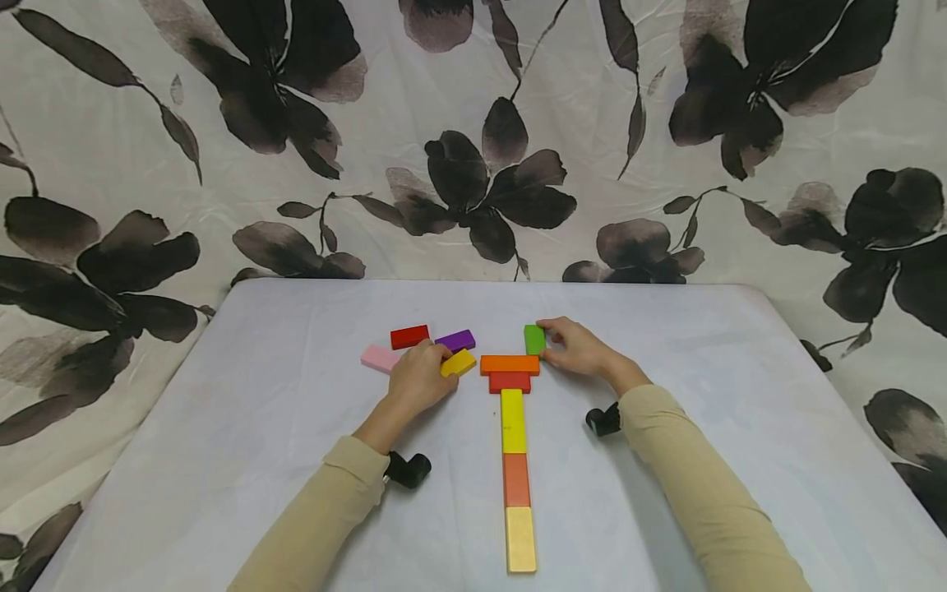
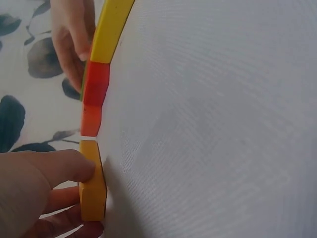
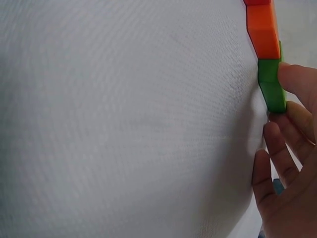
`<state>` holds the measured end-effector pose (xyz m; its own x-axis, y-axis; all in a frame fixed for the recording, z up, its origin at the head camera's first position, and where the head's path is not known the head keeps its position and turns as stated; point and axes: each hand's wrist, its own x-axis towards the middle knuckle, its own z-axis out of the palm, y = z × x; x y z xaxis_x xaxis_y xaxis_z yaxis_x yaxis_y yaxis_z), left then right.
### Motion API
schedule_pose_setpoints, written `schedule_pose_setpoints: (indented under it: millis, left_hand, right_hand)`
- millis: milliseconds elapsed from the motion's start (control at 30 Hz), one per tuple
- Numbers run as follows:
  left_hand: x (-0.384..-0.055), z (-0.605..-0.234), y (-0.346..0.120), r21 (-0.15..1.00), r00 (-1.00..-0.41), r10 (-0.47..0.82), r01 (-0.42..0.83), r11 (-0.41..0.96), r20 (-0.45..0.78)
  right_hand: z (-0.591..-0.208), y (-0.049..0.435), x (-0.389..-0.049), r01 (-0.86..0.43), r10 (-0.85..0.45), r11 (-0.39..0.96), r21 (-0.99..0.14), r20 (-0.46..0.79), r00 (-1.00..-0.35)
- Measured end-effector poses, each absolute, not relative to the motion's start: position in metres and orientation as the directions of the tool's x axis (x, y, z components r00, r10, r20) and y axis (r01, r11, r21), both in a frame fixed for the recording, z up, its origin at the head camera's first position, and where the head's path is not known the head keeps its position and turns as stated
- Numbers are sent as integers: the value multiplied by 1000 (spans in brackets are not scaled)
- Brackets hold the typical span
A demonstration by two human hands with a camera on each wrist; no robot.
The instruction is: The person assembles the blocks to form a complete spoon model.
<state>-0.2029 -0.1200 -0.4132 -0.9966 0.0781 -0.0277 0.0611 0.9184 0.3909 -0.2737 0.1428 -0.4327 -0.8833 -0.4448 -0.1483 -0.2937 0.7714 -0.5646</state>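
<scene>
Left hand (image 1: 418,380): pinches yellow block (image 1: 460,363). Right hand (image 1: 580,349): grips green block (image 1: 534,339), apparently steadying it against orange block (image 1: 510,365).

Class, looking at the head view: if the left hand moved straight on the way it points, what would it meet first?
Probably the purple block, just beyond the left hand and the yellow block it holds; whether they touch is hard to judge.

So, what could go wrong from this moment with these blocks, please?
The right hand holds the green block close to the far orange block, so a slip might push that one askew. The left hand pinches a yellow block near the purple block and could perhaps knock it aside.
</scene>
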Motion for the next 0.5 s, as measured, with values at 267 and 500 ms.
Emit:
schedule_pose_setpoints:
  millis: [267, 500]
  left_hand:
    - [-204, -411, -116, 401, -998, 55, 57, 914, 17]
    - [-211, -403, -109, 425, -999, 28, 43, 904, 42]
  right_hand:
    - [-433, 141, -274, -287, -443, 770, -570, -153, -883]
    - [-433, 143, -275, -297, -448, 769, -566, -146, -882]
